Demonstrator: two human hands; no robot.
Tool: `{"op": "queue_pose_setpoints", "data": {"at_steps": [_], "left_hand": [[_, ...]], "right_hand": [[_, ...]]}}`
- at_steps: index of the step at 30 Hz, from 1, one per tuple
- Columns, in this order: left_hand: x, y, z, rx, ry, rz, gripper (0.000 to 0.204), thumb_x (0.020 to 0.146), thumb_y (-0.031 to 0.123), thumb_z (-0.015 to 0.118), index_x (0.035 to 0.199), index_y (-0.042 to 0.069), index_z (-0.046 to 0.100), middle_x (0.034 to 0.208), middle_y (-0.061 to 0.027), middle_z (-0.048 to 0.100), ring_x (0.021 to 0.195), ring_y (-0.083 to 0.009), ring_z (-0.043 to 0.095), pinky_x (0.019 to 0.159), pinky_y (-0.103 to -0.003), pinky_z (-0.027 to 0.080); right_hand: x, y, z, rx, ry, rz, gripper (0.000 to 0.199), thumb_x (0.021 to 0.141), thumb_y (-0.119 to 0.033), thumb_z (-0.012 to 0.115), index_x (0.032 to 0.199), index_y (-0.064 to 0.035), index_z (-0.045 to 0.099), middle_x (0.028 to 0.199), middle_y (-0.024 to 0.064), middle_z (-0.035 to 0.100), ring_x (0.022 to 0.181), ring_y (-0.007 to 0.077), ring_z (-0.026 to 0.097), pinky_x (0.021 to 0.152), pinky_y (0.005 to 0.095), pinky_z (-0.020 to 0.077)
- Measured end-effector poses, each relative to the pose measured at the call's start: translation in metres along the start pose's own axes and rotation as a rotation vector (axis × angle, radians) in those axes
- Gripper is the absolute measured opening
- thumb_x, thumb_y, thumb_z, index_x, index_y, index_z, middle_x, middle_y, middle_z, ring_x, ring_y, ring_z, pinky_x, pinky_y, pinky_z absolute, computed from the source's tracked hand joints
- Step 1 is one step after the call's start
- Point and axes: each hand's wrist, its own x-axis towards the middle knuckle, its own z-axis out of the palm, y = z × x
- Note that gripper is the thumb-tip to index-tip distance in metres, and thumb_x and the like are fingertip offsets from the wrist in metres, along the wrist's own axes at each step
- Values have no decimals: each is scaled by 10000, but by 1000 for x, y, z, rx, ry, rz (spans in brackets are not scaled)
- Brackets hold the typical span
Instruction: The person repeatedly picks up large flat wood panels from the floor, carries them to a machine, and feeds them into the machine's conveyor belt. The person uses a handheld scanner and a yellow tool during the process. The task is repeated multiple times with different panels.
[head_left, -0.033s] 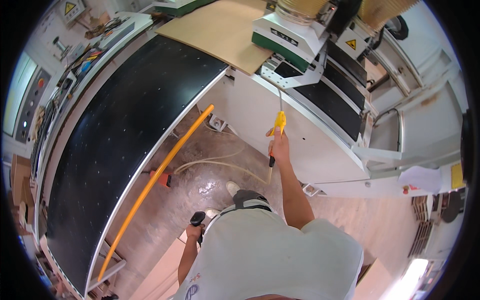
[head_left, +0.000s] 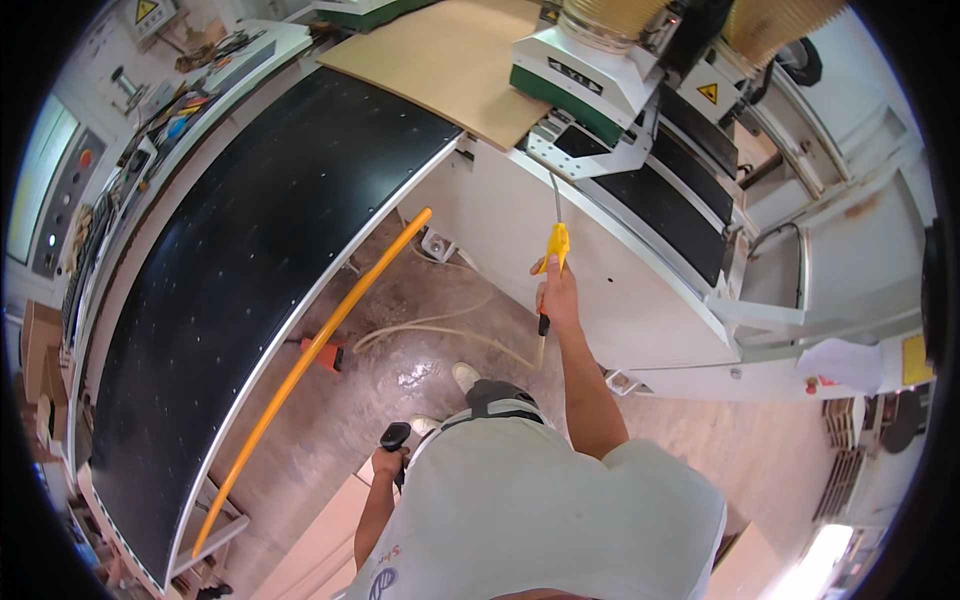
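My right hand [head_left: 558, 296] is raised in front of me and grips a yellow air blow gun [head_left: 556, 244]. Its thin metal nozzle points up toward the green and white machine head [head_left: 585, 85]. A pale hose [head_left: 440, 325] runs from the gun's handle down across the floor. My left hand [head_left: 388, 462] hangs low by my hip, closed around a small black handheld device [head_left: 395, 436]. A brown wooden board [head_left: 450, 60] lies on the machine beyond the black table [head_left: 240, 270].
A long yellow bar [head_left: 310, 360] runs along the black table's edge. White machine panels [head_left: 620, 290] stand right in front of my right hand. A tool shelf [head_left: 170, 110] and control panel [head_left: 60, 200] line the left. A light board [head_left: 320, 545] leans at my lower left.
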Motion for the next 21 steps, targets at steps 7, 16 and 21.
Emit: {"op": "queue_pose_setpoints", "data": {"at_steps": [7,16,21], "left_hand": [[26,-49,27,-47,75,-27,393,652,384,747,819,28,752,806,-156,734,798,-271,722,752,-385,561],[12,-41,24,-55,11,-85,527,654,418,818,962,-4,751,923,-183,746,904,-318,726,843,-397,560],[13,-38,21,-28,19,-64,525,654,410,824,972,-1,752,933,-184,746,920,-311,725,849,-396,559]], "right_hand": [[-5,-7,25,-62,-153,30,501,1054,-506,369,1027,-26,510,902,81,594,369,102,456,333,246,371],[-5,-7,35,-84,-165,47,456,1054,-466,392,1048,-28,518,876,66,599,351,115,449,349,268,356],[-12,-20,45,-38,-210,67,481,1047,-491,396,1002,-38,549,689,49,555,346,113,419,350,267,348]]}}
